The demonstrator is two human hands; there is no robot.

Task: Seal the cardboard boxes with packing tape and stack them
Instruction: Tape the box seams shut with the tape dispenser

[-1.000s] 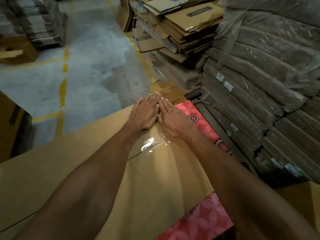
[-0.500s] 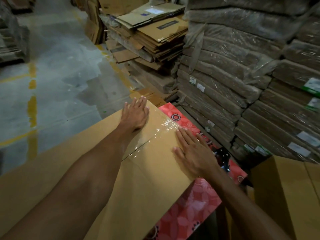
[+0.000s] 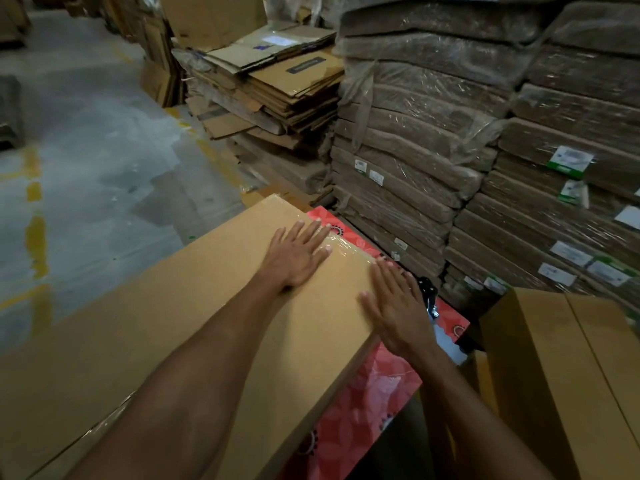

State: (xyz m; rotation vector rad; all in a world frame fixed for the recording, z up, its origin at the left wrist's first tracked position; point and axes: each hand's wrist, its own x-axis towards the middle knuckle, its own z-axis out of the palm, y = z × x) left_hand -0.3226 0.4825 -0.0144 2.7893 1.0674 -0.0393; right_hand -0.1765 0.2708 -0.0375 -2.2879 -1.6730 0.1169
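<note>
Head view, cardboard box [image 3: 173, 323]: a long, flat carton is laid across a red patterned sheet [image 3: 363, 403], with its far end in front of the person.
Packing tape [image 3: 346, 245]: a clear, wrinkled strip is seen over the far right corner of the box.
Left hand [image 3: 296, 252]: laid flat on the box top, fingers straight and spread, fingertips at the tape's edge; nothing is gripped.
Right hand [image 3: 398, 306]: laid flat at the box's right edge, fingers straight; nothing is held.
Step judged: the tape is being smoothed down.
Handling judged: the box is probably light but unwieldy, its panels stiff yet dentable, its tape slippery.
Where to hold: the two long edges, hands well apart.
Second box [image 3: 554, 358]: stood to the right of the box, apart from it.
Wrapped bundles [image 3: 433, 150]: stacked beyond the box's far end.
</note>
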